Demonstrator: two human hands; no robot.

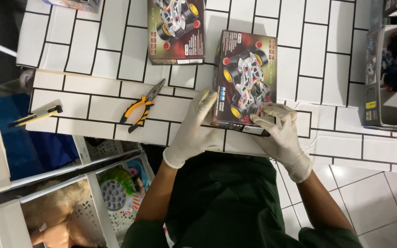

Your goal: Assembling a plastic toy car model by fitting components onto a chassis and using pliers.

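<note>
Both gloved hands, left hand (191, 133) and right hand (279, 133), clasp the still-sealed toy car box (243, 80) mid-frame; pliers (141, 106) lie untouched on the desk (93, 55)

Both the left hand (193, 133) and the right hand (279, 133) wear thin whitish disposable gloves; forearms are bare, with a dark green short-sleeved garment.

Glossy printed cardboard toy box (244, 78); matt white latex-like gloves on both hands; metal pliers (141, 106) with smooth orange-black plastic grips at the table's left edge
</note>
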